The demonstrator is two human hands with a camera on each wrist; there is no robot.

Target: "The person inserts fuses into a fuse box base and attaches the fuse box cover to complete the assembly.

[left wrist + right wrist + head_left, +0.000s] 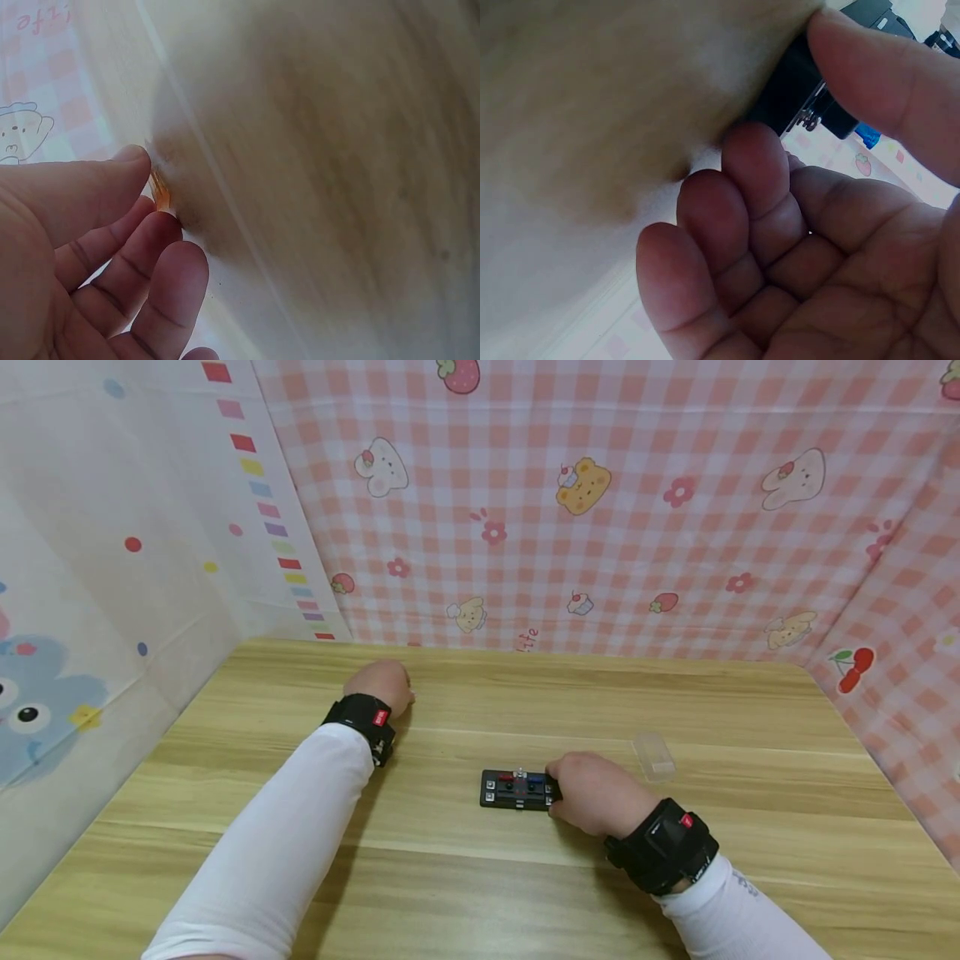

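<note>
Near the middle of the desk, black block lies flat, long side running left to right, small red piece and blue piece on top. Right hand grips its right end, thumb on the near edge, a finger at the far edge; probably held there to steady it while leaving most of the top uncovered. Right fingers clamped on that end, the rest loosely curled below the palm, spread slightly. Left hand is up toward the back of the desk, left of the block and well apart from it. Left fingers pinch a tiny orange piece against the thumb, gap only as wide as the piece, other fingers curled beside; a tip pinch looks like the only practical hold for something that small. Whether that piece touches the desk, cannot tell. Clear cover sits behind the right hand, near but apart, likely put aside so the block's top is exposed
</note>
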